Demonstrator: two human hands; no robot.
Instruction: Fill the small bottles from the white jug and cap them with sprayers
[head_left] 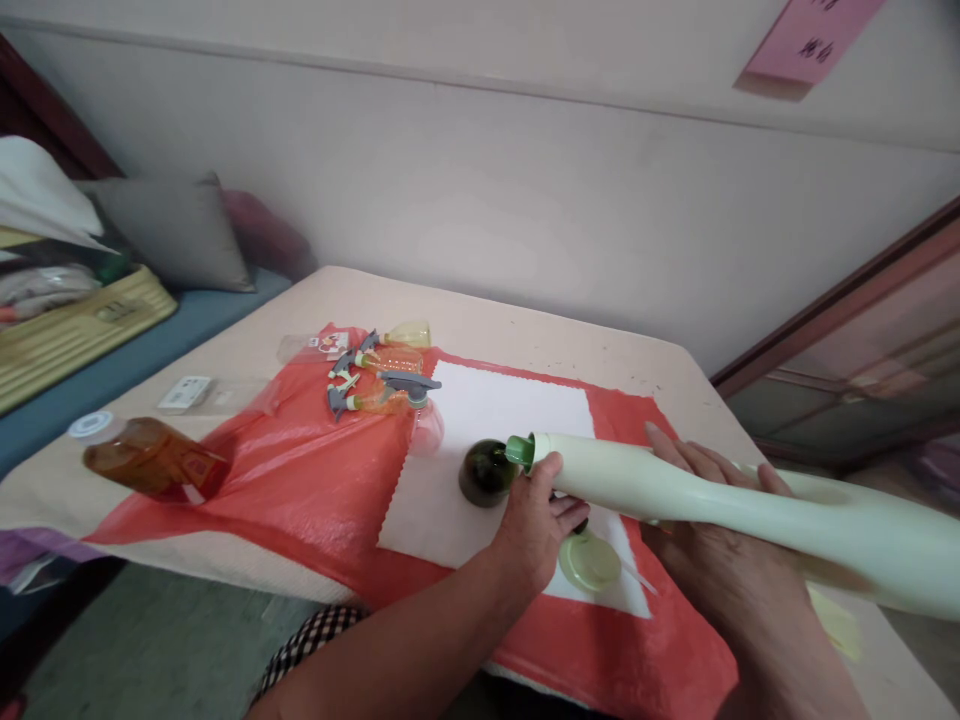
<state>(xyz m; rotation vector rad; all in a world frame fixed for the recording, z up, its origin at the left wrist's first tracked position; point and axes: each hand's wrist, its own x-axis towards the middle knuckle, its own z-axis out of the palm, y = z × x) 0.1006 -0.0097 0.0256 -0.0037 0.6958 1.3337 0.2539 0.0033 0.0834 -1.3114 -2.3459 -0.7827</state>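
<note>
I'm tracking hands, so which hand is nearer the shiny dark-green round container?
Left: the left hand is close beside the dark round container; the right hand is farther right, against the long pale-green plastic bottle.

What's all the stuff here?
Table: one, cream, middle
Red sheet: one, red, on table
White sheet: one, white, on red sheet
Jug: one, pale green, over table
Dark container: one, green, on white sheet
Round container: one, pale green, on white sheet
Pump bottle: one, pink, white sheet's edge
Spray bottles: three, yellow and orange, on red sheet
Big bottle: one, amber, left
Clear plastics: two, colourless, left
Cushions: two, grey and red, left
Basket: one, yellow, left
Seat: one, blue, left
Note: one, pink, on wall
Left hand: one, bare, at jug's neck
Right hand: one, bare, on jug
</note>
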